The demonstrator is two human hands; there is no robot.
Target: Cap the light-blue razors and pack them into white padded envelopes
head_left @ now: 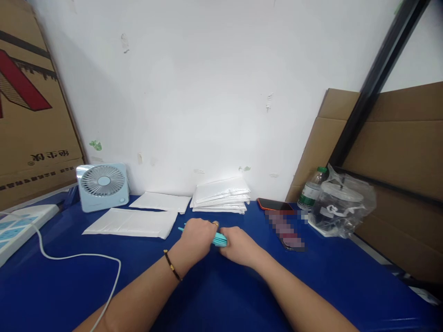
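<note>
A small blue fan [102, 186] stands at ten o'clock on the blue table [221, 295]. White mailers [220, 195] stack at twelve. A water bottle [310, 189] stands at two o'clock.
</note>
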